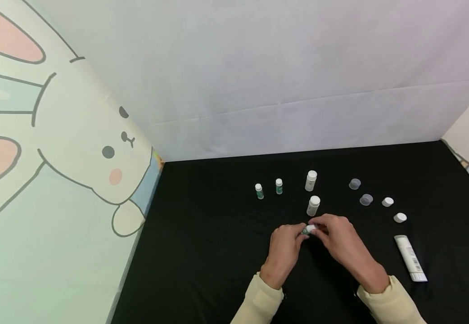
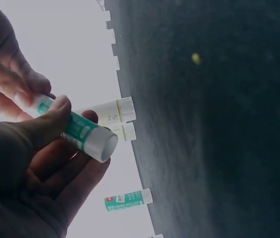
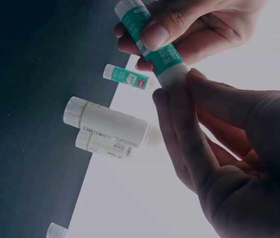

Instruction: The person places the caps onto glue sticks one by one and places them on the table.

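A small glue stick with a green label [image 1: 306,231] is held between my two hands over the black table. My left hand [image 1: 284,249] grips its labelled body [image 2: 75,126] between thumb and fingers. At the other end, my right hand [image 1: 341,238] pinches the white end [image 3: 173,76] with thumb and fingertips. Just beyond the hands stand two larger white cylinders, one nearer [image 1: 313,206] and one farther [image 1: 311,181]. Two more green-labelled glue sticks, the left one [image 1: 259,191] and the right one [image 1: 279,186], stand upright farther left.
Right of the hands are two clear round pieces, one farther [image 1: 354,183] and one nearer [image 1: 366,200], and two short white pieces, one farther [image 1: 387,202] and one nearer [image 1: 400,218]. A white squeeze tube [image 1: 411,258] lies at the right. A pale wall [image 1: 259,81] stands behind the table.
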### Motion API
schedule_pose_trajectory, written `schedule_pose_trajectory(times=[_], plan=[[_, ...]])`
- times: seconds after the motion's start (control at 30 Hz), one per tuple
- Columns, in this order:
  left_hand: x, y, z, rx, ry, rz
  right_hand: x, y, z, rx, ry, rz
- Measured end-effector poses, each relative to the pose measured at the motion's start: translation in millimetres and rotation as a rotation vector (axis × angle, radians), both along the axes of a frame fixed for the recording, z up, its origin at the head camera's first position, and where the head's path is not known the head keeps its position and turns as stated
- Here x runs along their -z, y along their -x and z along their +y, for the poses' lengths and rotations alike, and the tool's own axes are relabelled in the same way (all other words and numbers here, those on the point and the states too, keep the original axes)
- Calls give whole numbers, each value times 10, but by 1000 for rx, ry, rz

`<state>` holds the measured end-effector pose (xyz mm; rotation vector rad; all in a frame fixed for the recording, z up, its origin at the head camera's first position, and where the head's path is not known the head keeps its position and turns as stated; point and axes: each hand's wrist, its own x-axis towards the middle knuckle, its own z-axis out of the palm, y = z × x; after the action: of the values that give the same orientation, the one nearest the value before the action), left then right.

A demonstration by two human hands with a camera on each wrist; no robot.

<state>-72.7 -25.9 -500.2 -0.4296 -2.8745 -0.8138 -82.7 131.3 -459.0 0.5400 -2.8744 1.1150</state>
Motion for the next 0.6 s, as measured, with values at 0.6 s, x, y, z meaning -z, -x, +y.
schedule_pose_trajectory(times=[0.6], plan=[[-146, 2, 23, 28, 29, 130, -151, -38, -22, 40, 0, 12]])
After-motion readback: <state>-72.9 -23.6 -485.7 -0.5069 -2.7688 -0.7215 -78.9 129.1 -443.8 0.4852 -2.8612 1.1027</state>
